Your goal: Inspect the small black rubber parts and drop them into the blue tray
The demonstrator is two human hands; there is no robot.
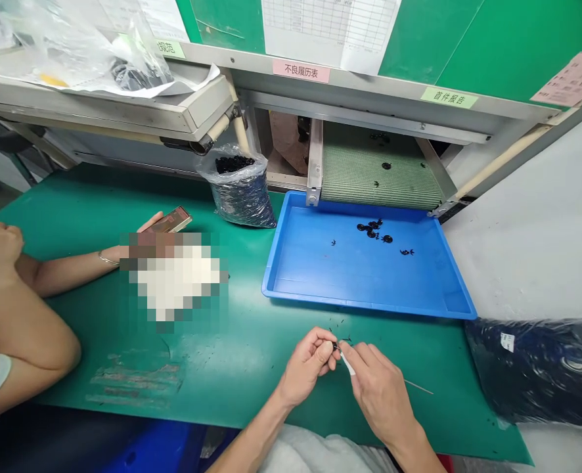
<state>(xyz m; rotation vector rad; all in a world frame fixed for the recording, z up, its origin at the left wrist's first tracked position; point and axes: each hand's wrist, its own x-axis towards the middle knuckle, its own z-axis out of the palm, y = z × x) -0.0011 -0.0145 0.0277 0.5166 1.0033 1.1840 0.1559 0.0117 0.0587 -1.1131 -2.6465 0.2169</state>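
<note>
My left hand (309, 366) is closed, its thumb and fingers pinching a small black part (335, 345). Right beside it, my right hand (380, 389) is wrapped round a slim white tool (347, 362) whose tip meets the black part; its exact kind is hidden by the fingers. A thin metal rod (420, 387) shows past the right hand, and I cannot tell whether it belongs to the tool or lies on the table. Tiny black scraps (346, 339) are scattered just beyond my fingertips on the green table (242, 368).
A blue tray (315, 276) with several black parts (371, 230) sits below a green conveyor belt (350, 164). Behind are a filled plastic bag (242, 190) and shelf (123, 105). A wrapped dark bundle (532, 374) is at right. Another person's arm (74, 272) holds a phone (175, 220) at left.
</note>
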